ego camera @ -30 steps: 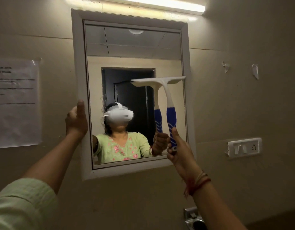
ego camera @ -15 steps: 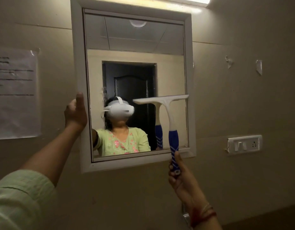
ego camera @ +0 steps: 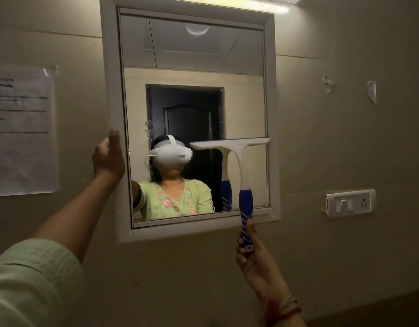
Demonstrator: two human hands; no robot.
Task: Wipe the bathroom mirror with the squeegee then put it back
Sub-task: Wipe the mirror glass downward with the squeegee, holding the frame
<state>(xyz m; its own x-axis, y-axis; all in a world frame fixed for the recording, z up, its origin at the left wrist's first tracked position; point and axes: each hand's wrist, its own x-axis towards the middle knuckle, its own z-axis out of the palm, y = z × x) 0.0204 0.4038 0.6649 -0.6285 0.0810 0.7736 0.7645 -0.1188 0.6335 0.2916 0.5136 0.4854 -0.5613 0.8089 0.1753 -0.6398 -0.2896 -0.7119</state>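
Note:
A white-framed mirror point(ego camera: 111, 90) hangs on the beige wall. My right hand point(ego camera: 253, 258) grips the blue end of the squeegee point(ego camera: 241, 161) below the mirror's lower right corner. The squeegee's white blade lies level against the right half of the glass, a little below mid-height. My left hand point(ego camera: 108, 156) holds the mirror's left frame edge, thumb up along the frame. The glass reflects a person in a green top wearing a white headset.
A paper notice point(ego camera: 22, 128) is taped to the wall left of the mirror. A white switch and socket plate point(ego camera: 350, 204) sits on the wall to the right. Bits of tape point(ego camera: 371, 90) stick higher up. A tube light glows above the frame.
My right hand has drawn the squeegee down the right side of the glass, from the upper half toward the lower part. My left hand has stayed on the frame.

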